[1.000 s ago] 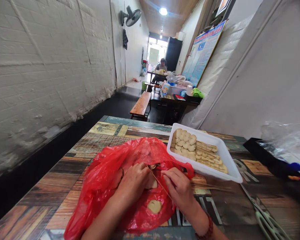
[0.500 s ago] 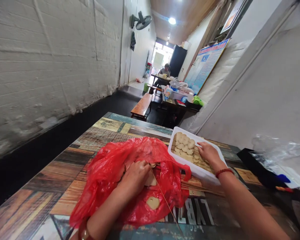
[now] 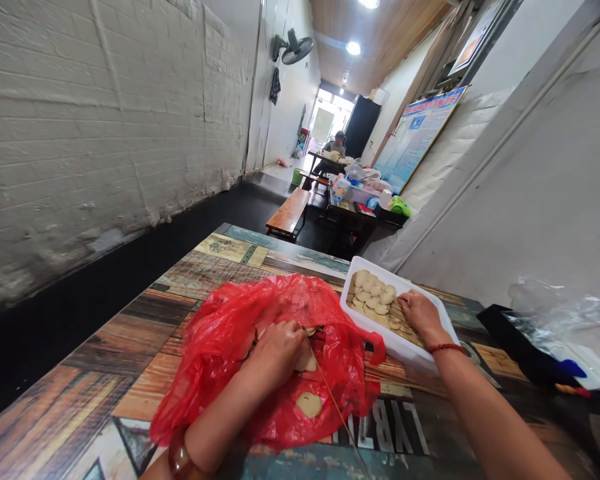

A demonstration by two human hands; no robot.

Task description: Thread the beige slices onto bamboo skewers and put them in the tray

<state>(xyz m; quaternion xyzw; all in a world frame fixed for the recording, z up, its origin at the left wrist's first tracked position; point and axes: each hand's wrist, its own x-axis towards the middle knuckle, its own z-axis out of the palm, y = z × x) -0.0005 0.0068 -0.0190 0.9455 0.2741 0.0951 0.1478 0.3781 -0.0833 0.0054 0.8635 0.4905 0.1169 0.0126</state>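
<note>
My left hand (image 3: 277, 350) is closed over a red plastic bag (image 3: 215, 340) spread on the table. A thin bamboo skewer (image 3: 337, 407) sticks out from its fingers and slants down toward me. Pale round slices, perhaps potato, lie in the bag, partly under that hand; a single slice (image 3: 309, 405) rests nearer to me on the plastic. At the right, my right hand (image 3: 423, 317) reaches into a white tray (image 3: 387, 343), fingertips pinched on a skewer among the sticks. Rows of skewered slices (image 3: 373, 293) fill the tray's left part. The pinched skewer's far end is hard to make out.
Several loose skewers (image 3: 405, 380) lie between bag and tray on the wood-patterned table (image 3: 130, 333). A black container (image 3: 510, 333) with clear plastic stands at the right. Beyond are a bench (image 3: 289, 212), a cluttered table and a seated person (image 3: 337, 145).
The view has shifted slightly. My right hand has drawn its fingers in and moved slightly back from the slices in the tray. My left hand stays on the bag with the skewer.
</note>
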